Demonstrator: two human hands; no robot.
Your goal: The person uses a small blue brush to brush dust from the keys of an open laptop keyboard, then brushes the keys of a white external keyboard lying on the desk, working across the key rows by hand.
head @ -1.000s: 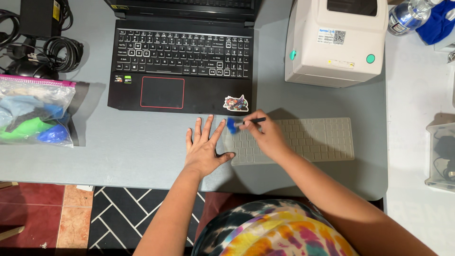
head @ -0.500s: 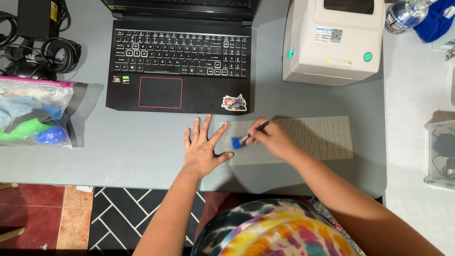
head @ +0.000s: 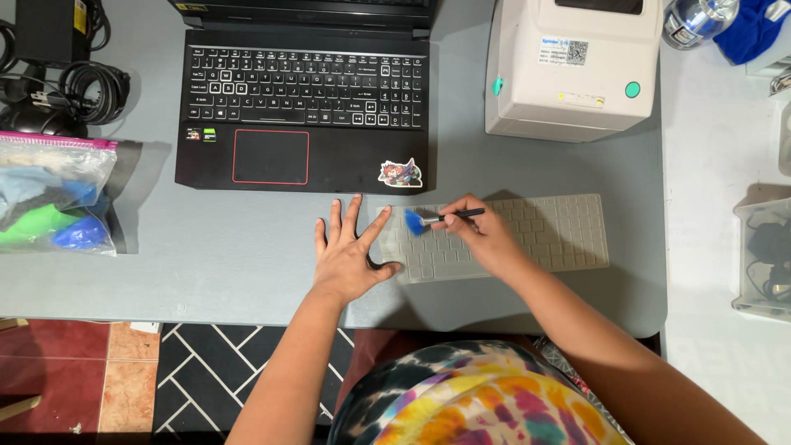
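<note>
A clear silicone keyboard cover [head: 511, 235] is lying flat on the grey table [head: 206, 247], just in front of the black laptop [head: 303, 103]. The right hand [head: 486, 239] is pinching a small brush [head: 437, 218], its blue bristles touching the cover's left part. The left hand [head: 346, 259] is resting flat with fingers spread, its thumb pressing the cover's left edge. A white label printer [head: 573, 70] is standing behind the cover's right half; a zip bag [head: 49, 198] is sitting far left of the laptop.

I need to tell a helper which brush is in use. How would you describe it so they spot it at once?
Below the black laptop lies a pale keyboard cover on the grey desk. The brush is in the right hand over its left end: thin dark handle, bright blue bristles.
</note>
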